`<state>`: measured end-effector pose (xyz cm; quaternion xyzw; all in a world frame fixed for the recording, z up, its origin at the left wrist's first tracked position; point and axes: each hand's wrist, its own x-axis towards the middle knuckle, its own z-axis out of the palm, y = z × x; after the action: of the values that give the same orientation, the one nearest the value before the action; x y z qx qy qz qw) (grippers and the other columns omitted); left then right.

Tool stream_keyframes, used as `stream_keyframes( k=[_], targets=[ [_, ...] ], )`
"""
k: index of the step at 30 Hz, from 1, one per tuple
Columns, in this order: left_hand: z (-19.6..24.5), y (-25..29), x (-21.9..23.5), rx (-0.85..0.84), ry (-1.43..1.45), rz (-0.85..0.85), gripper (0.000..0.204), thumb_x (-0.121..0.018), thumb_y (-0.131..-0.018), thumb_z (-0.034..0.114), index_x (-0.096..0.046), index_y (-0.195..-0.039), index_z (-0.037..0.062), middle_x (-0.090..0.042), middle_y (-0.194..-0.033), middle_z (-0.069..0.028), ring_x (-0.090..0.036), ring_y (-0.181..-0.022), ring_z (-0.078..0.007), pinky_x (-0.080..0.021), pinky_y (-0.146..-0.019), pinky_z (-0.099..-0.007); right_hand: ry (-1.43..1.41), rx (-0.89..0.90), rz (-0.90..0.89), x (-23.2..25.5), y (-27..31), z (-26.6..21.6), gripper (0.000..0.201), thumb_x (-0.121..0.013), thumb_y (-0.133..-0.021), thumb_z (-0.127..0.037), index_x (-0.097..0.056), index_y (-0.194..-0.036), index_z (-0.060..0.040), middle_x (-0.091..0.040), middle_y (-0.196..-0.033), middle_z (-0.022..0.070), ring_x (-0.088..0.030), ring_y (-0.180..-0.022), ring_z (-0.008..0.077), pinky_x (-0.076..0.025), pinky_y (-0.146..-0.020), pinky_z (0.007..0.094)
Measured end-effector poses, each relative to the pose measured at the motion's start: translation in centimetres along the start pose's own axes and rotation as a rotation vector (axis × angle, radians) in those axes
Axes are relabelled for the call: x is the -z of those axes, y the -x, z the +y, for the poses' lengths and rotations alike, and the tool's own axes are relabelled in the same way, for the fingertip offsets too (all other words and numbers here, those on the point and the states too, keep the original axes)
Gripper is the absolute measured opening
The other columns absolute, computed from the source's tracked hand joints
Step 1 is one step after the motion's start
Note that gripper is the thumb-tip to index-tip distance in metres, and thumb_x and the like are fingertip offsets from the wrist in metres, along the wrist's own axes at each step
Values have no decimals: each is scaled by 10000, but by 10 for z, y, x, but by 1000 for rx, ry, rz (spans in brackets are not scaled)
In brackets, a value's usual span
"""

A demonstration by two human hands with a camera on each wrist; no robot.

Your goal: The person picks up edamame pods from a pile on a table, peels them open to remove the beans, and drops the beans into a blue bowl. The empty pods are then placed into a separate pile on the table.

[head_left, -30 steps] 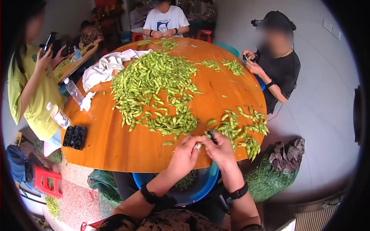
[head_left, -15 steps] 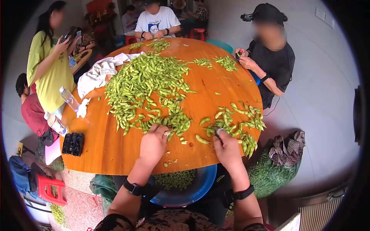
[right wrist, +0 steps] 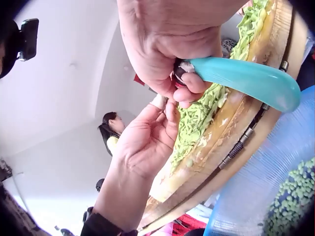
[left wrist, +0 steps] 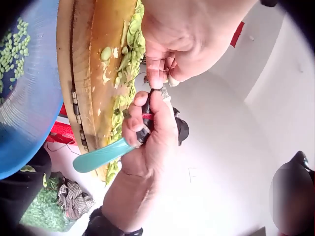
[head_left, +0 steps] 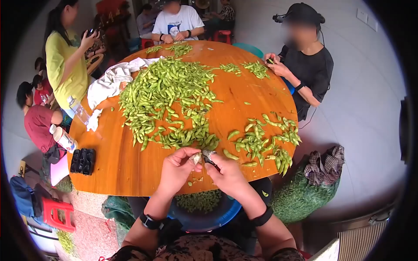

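Observation:
Above the near edge of the round wooden table [head_left: 122, 174], my left hand [head_left: 175, 172] and right hand [head_left: 230, 176] meet at the fingertips. Curled round a black part with a red band, my right fingers grip a tool whose curved teal handle [right wrist: 251, 81] sticks out past the palm. A pale wrap [head_left: 197, 158] covers the left thumb tip. The left thumb and fingers are bent together beside the right thumb; I cannot tell what lies between them. Just beyond spreads a heap of green soybean pods [head_left: 167, 89], with a smaller pile of pods [head_left: 257, 139] to the right.
Below the table edge sits a blue basin [head_left: 226, 213] with shelled beans [left wrist: 15, 51]. A black tray [head_left: 82, 162], bottles and a white cloth [head_left: 109, 85] occupy the left side. A sack of pods [head_left: 300, 200] stands at right. Other people sit or stand around.
My left hand has come from the heap's near edge back to the right hand. The right hand, with the tool, has moved left from the smaller pile.

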<state>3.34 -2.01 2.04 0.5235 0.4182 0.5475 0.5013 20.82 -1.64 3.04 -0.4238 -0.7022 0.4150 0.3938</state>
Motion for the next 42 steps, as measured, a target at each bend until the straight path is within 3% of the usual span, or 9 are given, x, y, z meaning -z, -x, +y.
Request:
stream_keyframes(
  k=[6,9,14,16,19,25,29,34,42],
  targets=[
    [5,-15,-6,87,157,-102,254,-532,-950,15,-590,-1196,-14,-658,-901,-59,-633,-716,-103,-538,-650,-232,-264,-135,-45,11,-6,0,184,-555,-915,-51,-582,-1097,-36,-596,-723,23,-539,-547,69,-449,-472,239],
    [19,-23,-11,28,-123,107,198,-530,-950,23,-645,-1109,-7,-629,-840,-18,-594,-662,-78,-491,-579,-214,-279,-118,76,30,-10,6,104,-552,-910,-41,-580,-1011,-42,-582,-719,5,-520,-537,55,-434,-466,218],
    [6,-32,-9,-145,-601,33,152,-579,-900,31,-665,-1024,21,-632,-840,-54,-613,-696,-154,-487,-605,-268,-328,-213,304,78,-7,7,56,-532,-910,-29,-576,-891,-59,-551,-698,-33,-458,-520,15,-385,-452,196],
    [5,-36,-17,-247,-791,-7,148,-607,-870,36,-668,-1004,30,-634,-844,-75,-626,-720,-202,-497,-630,-304,-272,-245,316,95,-4,34,25,-548,-894,-40,-567,-896,-24,-556,-636,37,-480,-484,96,-391,-451,256],
    [-14,-44,-27,-292,-1064,-73,139,-656,-786,64,-664,-925,49,-609,-919,-105,-607,-847,-323,-505,-768,-411,432,-21,473,101,2,49,115,-583,-877,-60,-532,-909,38,-566,-646,151,-557,-542,225,-427,-524,343],
    [-15,-48,-32,-406,-1255,-79,117,-643,-788,56,-595,-893,37,-614,-909,-125,-614,-847,-331,-511,-744,-413,435,-12,468,86,15,23,113,-581,-879,-54,-571,-963,22,-532,-622,144,-534,-539,204,-441,-546,320],
    [-2,-39,-38,-235,-1273,-96,180,-622,-816,8,-569,-987,21,-623,-879,-134,-643,-777,-280,-523,-697,-366,-104,-143,250,55,16,11,90,-550,-933,-73,-612,-985,-31,-567,-694,-1,-497,-519,61,-403,-468,217],
    [-3,-23,-40,89,-179,-125,174,-557,-883,-72,-550,-1030,21,-622,-837,-24,-595,-675,-75,-485,-602,-223,-478,-391,85,42,12,4,142,-537,-960,-109,-614,-1036,-17,-573,-707,5,-506,-511,43,-390,-423,194],
    [-7,-13,-43,51,-271,-146,208,-579,-865,-68,-565,-1046,33,-601,-871,-9,-582,-690,-65,-483,-595,-218,-532,-431,34,37,23,1,111,-532,-958,-95,-614,-1001,-35,-576,-718,-3,-509,-524,48,-396,-451,194]
  ],
)
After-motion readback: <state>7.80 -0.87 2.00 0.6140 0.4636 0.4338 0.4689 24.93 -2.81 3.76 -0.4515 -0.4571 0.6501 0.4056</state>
